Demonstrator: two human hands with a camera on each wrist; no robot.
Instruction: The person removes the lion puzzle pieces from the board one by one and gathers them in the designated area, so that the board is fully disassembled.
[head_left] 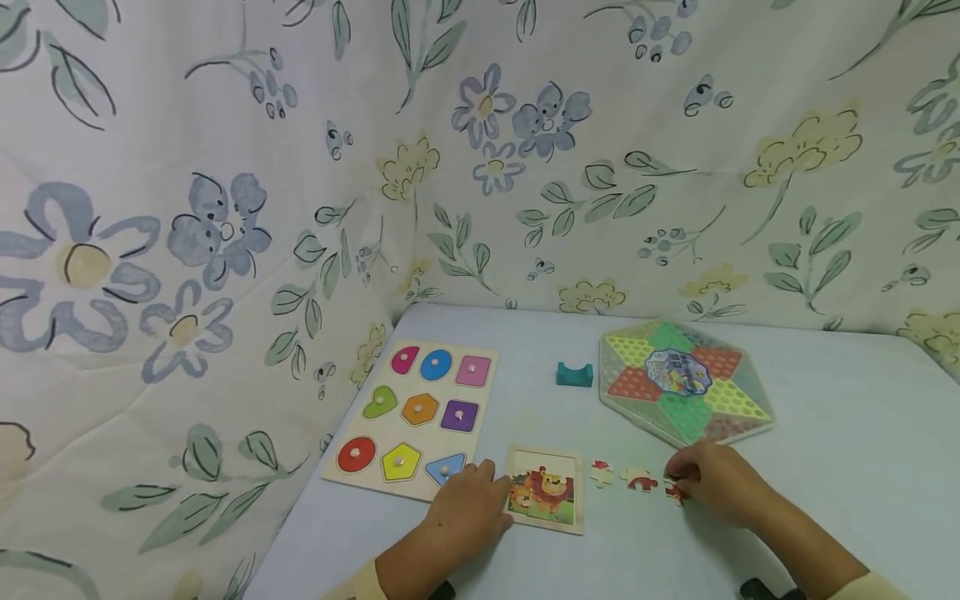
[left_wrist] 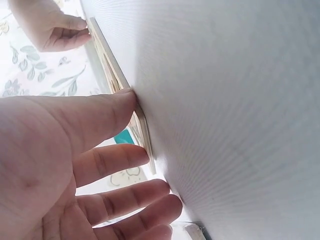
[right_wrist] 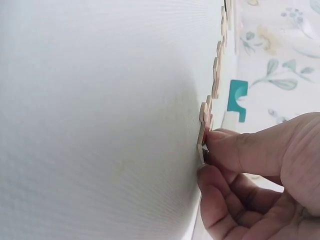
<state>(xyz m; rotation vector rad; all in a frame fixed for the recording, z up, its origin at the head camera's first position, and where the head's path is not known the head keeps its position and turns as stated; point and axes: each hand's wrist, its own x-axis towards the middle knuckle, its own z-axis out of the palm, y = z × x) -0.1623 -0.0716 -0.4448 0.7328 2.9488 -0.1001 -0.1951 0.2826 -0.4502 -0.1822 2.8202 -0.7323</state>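
Observation:
In the head view a small wooden lion puzzle (head_left: 542,490) lies on the table, partly filled with pieces. My left hand (head_left: 471,502) is at its left side; the left wrist view shows the thumb and index finger touching the edge of the puzzle board (left_wrist: 144,131), the other fingers loosely extended. To the right of the board are two loose jigsaw pieces, a pale one with red (head_left: 602,472) and a brown-red one (head_left: 640,480). Further right my right hand (head_left: 716,483) pinches a third jigsaw piece (right_wrist: 204,122) at its right end, low against the table.
A wooden shape board (head_left: 431,383) with knobbed pieces lies at the left, beside my left hand. Behind the jigsaw pieces sit a teal notched block (head_left: 574,375) and a hexagonal star-patterned game board (head_left: 720,425). A floral curtain (head_left: 600,167) hangs behind the table.

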